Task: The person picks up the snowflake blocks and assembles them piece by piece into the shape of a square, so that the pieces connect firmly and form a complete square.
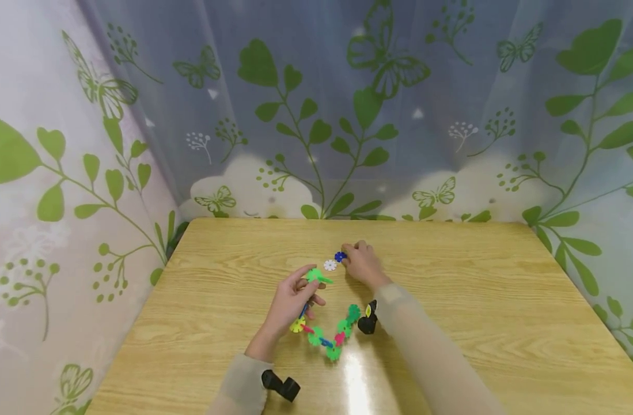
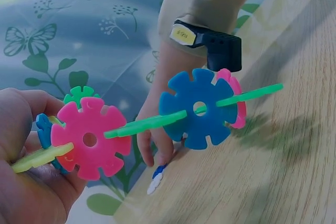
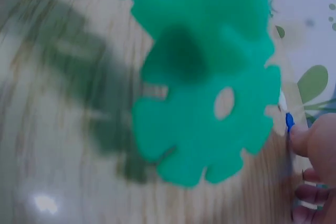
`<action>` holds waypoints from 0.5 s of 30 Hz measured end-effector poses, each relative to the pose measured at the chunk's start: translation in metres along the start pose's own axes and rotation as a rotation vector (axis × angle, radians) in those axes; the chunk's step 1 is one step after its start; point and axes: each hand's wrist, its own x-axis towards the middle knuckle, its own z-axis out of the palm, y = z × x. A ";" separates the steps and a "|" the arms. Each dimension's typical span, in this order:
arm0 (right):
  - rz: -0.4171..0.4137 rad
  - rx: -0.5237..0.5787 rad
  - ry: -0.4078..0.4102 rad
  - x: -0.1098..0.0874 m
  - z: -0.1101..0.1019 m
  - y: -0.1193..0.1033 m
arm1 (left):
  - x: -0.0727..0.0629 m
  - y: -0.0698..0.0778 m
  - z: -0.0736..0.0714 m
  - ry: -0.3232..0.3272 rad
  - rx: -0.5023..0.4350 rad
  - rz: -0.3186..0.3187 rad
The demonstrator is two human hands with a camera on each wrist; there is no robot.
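Observation:
My left hand [image 1: 289, 301] grips one end of a chain of slotted plastic flower discs [image 1: 315, 336], with a bright green disc [image 1: 314, 275] at its fingertips. Pink, blue, yellow and green discs hang in a curve from it, slotted into one another edge to face. In the left wrist view a pink disc [image 2: 90, 139] and a blue disc [image 2: 197, 109] show closely. Farther back, my right hand [image 1: 365, 265] pinches a small dark blue disc [image 1: 339, 257] at the tabletop. Beside that lies a white disc [image 1: 329, 265]. Large green discs [image 3: 205, 124] fill much of the right wrist view.
The wooden table [image 1: 192, 300] reaches back to a curtain [image 1: 306, 144] printed with leaves and butterflies. Each sleeve carries a black wrist camera [image 1: 368, 318]. The chain's free end stands close to the right wrist.

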 end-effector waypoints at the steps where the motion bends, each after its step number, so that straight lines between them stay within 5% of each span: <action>1: 0.011 -0.001 -0.014 0.001 0.000 -0.001 | 0.000 0.000 0.000 0.000 0.000 0.000; 15: 0.085 0.077 -0.024 0.005 0.000 -0.008 | 0.010 -0.027 -0.006 0.055 -0.005 0.026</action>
